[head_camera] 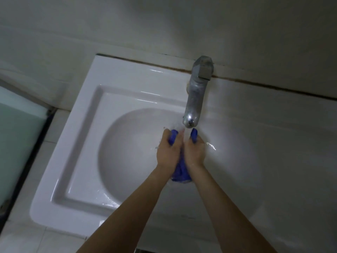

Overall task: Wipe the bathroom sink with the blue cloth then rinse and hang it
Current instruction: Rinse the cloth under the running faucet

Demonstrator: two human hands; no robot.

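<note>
The blue cloth (180, 172) is bunched between both my hands over the round basin of the white sink (76, 143). My left hand (168, 151) grips its left side, and my right hand (194, 152) grips its right side. Blue folds stick out above my fingers, and a longer part hangs down between my wrists. A metal faucet (196, 95) reaches out from the back wall, its spout just above my hands. Water runs from it onto the cloth and splashes around my fingers.
A pale tiled wall rises behind the sink. To the left stands a greenish glass panel (18, 143) with a dark frame, above a tiled ledge (27, 234). Water droplets lie on the sink's front left rim.
</note>
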